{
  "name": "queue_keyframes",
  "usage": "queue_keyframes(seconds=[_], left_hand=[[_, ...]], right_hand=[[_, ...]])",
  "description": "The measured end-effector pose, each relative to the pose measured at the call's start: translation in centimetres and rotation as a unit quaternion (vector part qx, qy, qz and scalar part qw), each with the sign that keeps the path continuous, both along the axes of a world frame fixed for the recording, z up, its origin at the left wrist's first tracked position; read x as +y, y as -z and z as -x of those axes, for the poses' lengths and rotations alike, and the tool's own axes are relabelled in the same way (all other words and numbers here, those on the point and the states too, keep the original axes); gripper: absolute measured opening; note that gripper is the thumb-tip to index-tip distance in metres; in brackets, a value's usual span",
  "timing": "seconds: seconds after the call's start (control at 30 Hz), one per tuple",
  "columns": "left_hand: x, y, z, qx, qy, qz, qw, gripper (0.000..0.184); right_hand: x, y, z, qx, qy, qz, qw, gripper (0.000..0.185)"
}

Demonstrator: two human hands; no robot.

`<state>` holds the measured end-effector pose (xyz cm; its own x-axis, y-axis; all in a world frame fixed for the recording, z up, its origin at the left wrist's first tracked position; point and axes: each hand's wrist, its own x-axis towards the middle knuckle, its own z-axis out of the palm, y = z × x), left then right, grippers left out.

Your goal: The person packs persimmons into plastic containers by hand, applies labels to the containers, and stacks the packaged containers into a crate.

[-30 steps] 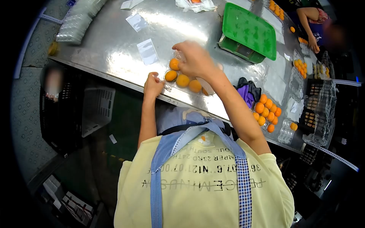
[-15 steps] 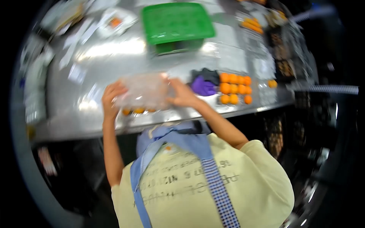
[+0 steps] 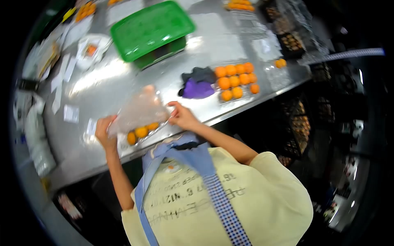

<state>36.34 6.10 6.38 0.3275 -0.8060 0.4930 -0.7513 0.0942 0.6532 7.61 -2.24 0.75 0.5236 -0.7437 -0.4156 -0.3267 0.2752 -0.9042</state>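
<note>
A sheet of clear plastic film [image 3: 139, 107] is spread between my hands, over a clear tray with round orange fruit [image 3: 141, 132] showing along its near edge. My left hand [image 3: 106, 131] grips the film's left side, fingers closed. At the right edge, my right hand [image 3: 182, 116] pinches the film between thumb and fingers. The far part of the fruit tray is hidden under the film. To the right of my right hand lie purple and dark grey gloves [image 3: 197, 84], and beside them a clear tray of orange fruit [image 3: 234, 81].
A green lidded box [image 3: 152, 29] stands on the steel table [image 3: 96, 78] beyond my hands. Paper slips [image 3: 71, 114] and a white wrapped bundle [image 3: 91, 50] lie to the left. More orange fruit [image 3: 240, 5] sits at the back. Crates [image 3: 301, 127] stand below the table's right end.
The film has come down and towards the left, now slanting to a peak, with more of the fruit exposed. Both hands have lowered slightly. My view has turned, so the table appears tilted.
</note>
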Motion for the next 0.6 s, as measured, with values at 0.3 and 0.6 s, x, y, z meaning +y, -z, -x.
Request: queue_keyframes(seconds=[0.3, 0.6], left_hand=[[0.7, 0.6, -0.5, 0.007, -0.040, 0.015, 0.999, 0.021], [1.2, 3.6, -5.0, 0.230, -0.175, -0.027, 0.957, 0.013]], right_hand=[[-0.5, 1.8, -0.9, -0.036, 0.075, -0.151, 0.985, 0.029], [-1.0, 3.8, -0.1, -0.010, 0.061, -0.107, 0.992, 0.030]])
